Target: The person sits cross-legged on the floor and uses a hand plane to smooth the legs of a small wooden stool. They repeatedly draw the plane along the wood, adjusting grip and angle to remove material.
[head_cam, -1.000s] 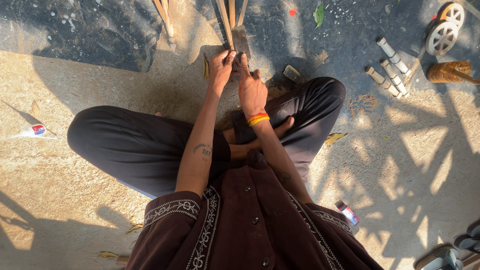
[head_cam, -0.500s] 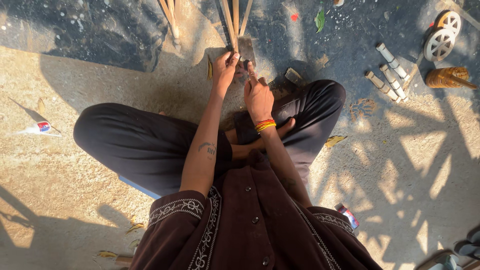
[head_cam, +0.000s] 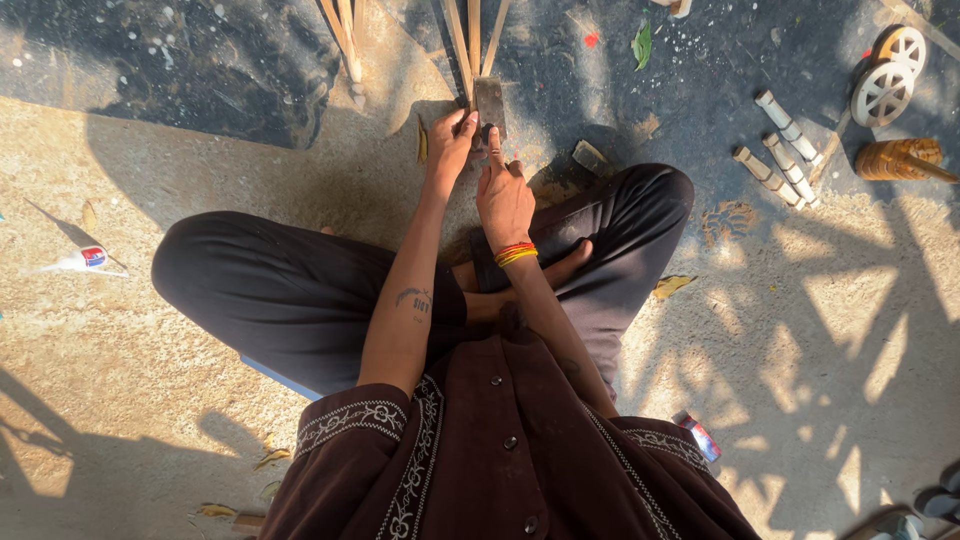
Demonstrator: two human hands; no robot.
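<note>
Both hands have shifted only a little since half a second ago, staying low against the flat metal blade (head_cam: 489,106) while the head camera has tilted slightly. A person sits cross-legged on a dusty concrete floor (head_cam: 120,380), seen from above, in a dark embroidered shirt and dark trousers.

The blade stands just ahead of the crossed knees. The left hand (head_cam: 450,138) is closed around the lower ends of several thin bamboo strips (head_cam: 470,40), which run away from the blade toward the top edge. The right hand (head_cam: 503,195), with coloured bangles on its wrist, rests just behind the blade, index finger stretched along it; whether the other fingers grip a handle cannot be told (shadow covers them).

To the right of the blade, well apart, lie short cut bamboo sections (head_cam: 775,150), two small wheels (head_cam: 888,75) and a woven spool (head_cam: 897,158).

To split cleanly, it seems best to keep the blade centred on the strip's end, hold the strip steady close to the cut, keep fingertips clear of the edge, and press evenly so the split follows the grain.
</note>
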